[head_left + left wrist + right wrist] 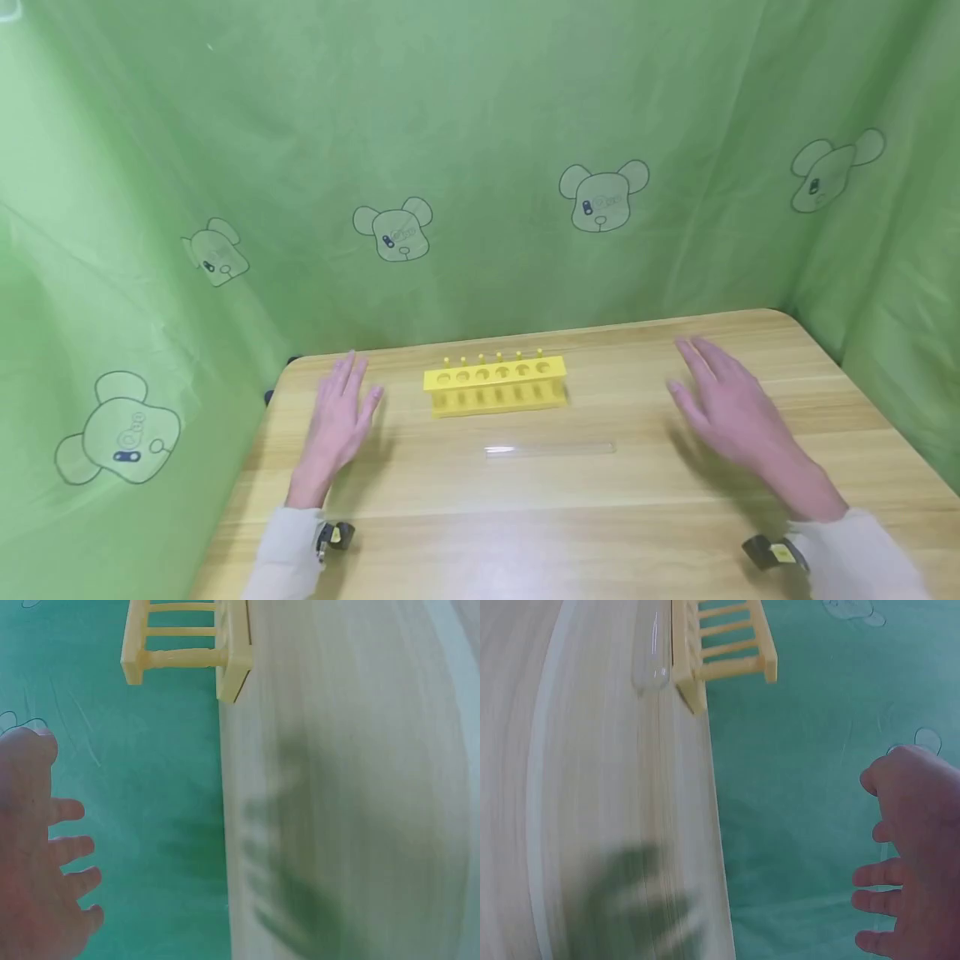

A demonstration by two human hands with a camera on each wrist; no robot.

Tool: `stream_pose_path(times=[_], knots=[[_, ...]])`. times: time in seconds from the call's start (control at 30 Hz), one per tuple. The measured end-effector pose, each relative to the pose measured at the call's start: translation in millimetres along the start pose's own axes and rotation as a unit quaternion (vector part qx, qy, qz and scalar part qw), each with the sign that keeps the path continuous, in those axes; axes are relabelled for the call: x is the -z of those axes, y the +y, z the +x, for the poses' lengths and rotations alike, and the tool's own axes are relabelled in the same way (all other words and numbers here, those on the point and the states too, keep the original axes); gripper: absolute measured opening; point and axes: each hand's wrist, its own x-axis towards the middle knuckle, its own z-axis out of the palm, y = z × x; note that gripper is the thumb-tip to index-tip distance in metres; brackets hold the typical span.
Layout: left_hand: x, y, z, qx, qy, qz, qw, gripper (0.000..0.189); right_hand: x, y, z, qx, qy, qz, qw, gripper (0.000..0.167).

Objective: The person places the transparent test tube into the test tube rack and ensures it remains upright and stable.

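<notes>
A yellow test tube rack [495, 373] with a row of holes and upright pegs stands toward the back of the table. In front of it a clear glass test tube [551, 450] lies on its side. To the left of the rack my left hand [339, 417] hovers over the table, fingers extended and holding nothing. My right hand [738, 412] is off to the right, also raised, with its fingers out and nothing in it. The right wrist view shows the tube's end [651, 664] beside the rack [727, 641]; in the left wrist view only the rack's end [187, 656] appears.
The wooden table [450, 533] has rounded back corners. Green cloth [480, 125] printed with bear heads hangs behind it and along both sides. Each wrist wears a small dark camera, such as the left wrist camera [341, 535].
</notes>
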Motion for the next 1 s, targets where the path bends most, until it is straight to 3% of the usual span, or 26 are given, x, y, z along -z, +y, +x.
stream_pose_path(times=[0.27,0.53,0.67,1.0], knots=[[-11.2,2.7,0.8,-0.013,0.019,-0.053,0.9983,0.062,-5,-16,-4.0,0.001,0.007,0.021,0.9997,0.068],[-15.1,11.6,1.0,0.0,-0.013,-0.135,0.9907,0.056,-12,-33,-6.1,0.004,-0.002,0.065,0.9979,0.076],[-20.7,16.4,2.0,-0.013,-0.014,-0.175,0.9845,0.053,-16,-43,-6.2,0.013,-0.001,0.083,0.9965,0.078],[-35.2,27.9,5.8,-0.041,0.0,-0.206,0.9776,0.049,-26,-57,-6.0,0.03,-0.02,0.1,0.9944,0.076]])
